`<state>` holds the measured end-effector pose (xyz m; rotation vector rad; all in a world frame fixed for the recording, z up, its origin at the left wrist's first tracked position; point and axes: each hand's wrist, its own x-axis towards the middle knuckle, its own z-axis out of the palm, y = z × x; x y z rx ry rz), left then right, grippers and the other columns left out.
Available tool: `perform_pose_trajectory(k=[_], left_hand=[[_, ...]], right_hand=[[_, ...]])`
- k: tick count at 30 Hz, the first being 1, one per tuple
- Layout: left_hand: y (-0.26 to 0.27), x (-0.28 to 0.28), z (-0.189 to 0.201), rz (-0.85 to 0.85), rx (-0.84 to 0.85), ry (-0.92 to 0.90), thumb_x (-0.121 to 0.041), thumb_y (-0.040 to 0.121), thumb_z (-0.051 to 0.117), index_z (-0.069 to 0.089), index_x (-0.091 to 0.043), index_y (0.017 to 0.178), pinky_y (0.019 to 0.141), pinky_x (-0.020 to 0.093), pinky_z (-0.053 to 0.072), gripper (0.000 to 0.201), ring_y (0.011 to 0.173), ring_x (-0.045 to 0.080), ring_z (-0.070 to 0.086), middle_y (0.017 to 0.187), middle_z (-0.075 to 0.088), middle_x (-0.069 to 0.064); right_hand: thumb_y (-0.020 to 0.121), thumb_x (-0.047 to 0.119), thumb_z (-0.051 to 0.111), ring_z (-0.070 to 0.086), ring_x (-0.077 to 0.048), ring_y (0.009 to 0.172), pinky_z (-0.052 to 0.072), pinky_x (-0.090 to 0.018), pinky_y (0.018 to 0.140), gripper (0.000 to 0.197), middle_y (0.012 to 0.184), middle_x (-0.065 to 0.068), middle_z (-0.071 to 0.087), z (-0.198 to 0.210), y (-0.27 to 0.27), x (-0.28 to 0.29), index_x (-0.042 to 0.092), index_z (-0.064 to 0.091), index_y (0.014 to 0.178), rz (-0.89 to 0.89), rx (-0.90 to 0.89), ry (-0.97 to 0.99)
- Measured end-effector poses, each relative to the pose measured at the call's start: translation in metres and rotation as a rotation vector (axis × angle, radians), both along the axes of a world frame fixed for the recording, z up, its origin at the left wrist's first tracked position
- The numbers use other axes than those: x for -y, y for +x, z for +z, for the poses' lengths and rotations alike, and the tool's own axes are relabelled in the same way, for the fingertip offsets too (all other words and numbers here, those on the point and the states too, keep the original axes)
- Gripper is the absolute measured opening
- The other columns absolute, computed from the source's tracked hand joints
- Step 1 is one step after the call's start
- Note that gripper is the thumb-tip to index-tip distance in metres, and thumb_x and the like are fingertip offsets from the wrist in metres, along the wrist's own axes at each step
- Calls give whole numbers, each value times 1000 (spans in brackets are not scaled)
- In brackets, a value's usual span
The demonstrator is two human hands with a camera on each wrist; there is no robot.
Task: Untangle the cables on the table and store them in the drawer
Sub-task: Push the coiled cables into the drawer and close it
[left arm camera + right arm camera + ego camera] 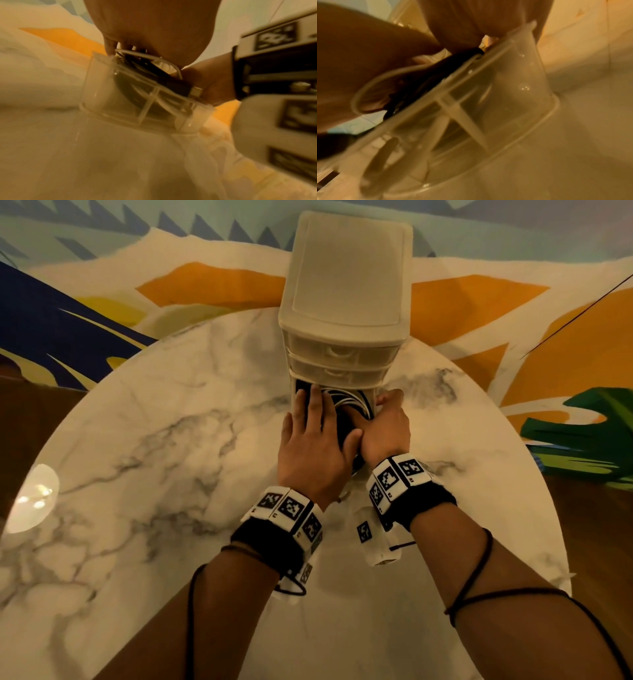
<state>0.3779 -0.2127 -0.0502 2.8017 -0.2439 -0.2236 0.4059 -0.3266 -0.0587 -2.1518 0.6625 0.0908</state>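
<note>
Marble table (144,440): cables (346,402) under fingers (313,405).

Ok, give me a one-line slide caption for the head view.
Both hands, left hand and right hand, press coiled cables into the open bottom drawer.

Nothing you can actually read here. Your wrist bands (291,510) only carry black-and-white square code markers, no letters or numbers, and the drawer unit (346,302) has no label showing.
</note>
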Motion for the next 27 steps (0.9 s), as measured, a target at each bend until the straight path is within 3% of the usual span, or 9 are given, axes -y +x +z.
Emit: perform_pose_trajectory(k=[3, 8, 13, 15, 17, 19, 21, 24, 27], left_hand=[[1, -9, 0, -81, -31, 34, -62, 91, 12, -1, -9, 149, 119, 40, 3, 80, 145, 23, -13, 158, -11, 8], [8, -29, 0, -270, -75, 140, -79, 77, 25, -9, -10, 148, 119, 39, -1, 105, 143, 23, -21, 155, -23, 8], [8, -28, -4, -271, -45, 166, -76, 81, 32, -10, -9, 148, 119, 41, 0, 104, 143, 25, -20, 155, -23, 10], [9, -29, -6, -269, -28, 152, -76, 81, 31, -8, -9, 148, 119, 40, 0, 103, 144, 25, -18, 155, -21, 11], [9, -29, -5, -271, -8, 152, -77, 81, 31, -5, -7, 149, 119, 40, 1, 103, 144, 26, -15, 156, -18, 12], [9, -29, -3, -276, -11, 144, -76, 81, 31, -3, -7, 149, 119, 40, 2, 103, 144, 26, -15, 156, -17, 12], [9, -30, -2, -275, -26, 127, -77, 80, 30, -2, -7, 149, 119, 39, 1, 103, 144, 24, -16, 157, -17, 10], [10, -32, -1, -283, -18, 142, -81, 78, 25, 0, -7, 149, 119, 38, -1, 106, 145, 23, -14, 157, -14, 9], [12, -33, 0, -308, 15, 184, -81, 77, 20, 2, -5, 149, 118, 38, -6, 106, 145, 23, -13, 158, -8, 11]], right_hand=[[77, 43, 70, 60, -31, 89, 46, -35, 74, 46, 97, -8, 62, 1, 5, 0, 18, 38, 99, -21, 7, 12], [73, 48, 73, 60, -29, 90, 39, -30, 69, 51, 89, -1, 56, 5, 8, 1, 17, 43, 99, -49, -63, 36], [73, 43, 74, 58, -28, 104, 47, -33, 83, 59, 112, -7, 57, 11, 0, 7, 15, 45, 116, -37, 24, 25], [75, 30, 72, 50, -27, 116, 44, -35, 97, 64, 127, -10, 49, 20, -17, 14, 13, 43, 130, 112, 198, -137], [75, 23, 68, 35, -23, 132, 31, -30, 109, 76, 144, -10, 36, 28, -41, 17, 14, 35, 142, 384, 261, -291], [74, 38, 61, 11, -23, 146, 15, -31, 118, 88, 158, -9, 13, 30, -60, 15, 12, 23, 149, 696, 173, -395], [73, 54, 56, -15, -20, 146, 7, -38, 121, 103, 160, -8, -11, 25, -70, 12, 11, 5, 152, 890, 8, -434], [69, 70, 60, -29, -18, 141, -3, -36, 120, 124, 154, -7, -30, 22, -68, 12, 12, -15, 149, 949, -89, -505], [67, 74, 62, -29, -20, 141, -6, -34, 118, 131, 153, -9, -32, 22, -63, 8, 10, -19, 147, 952, -128, -575]])
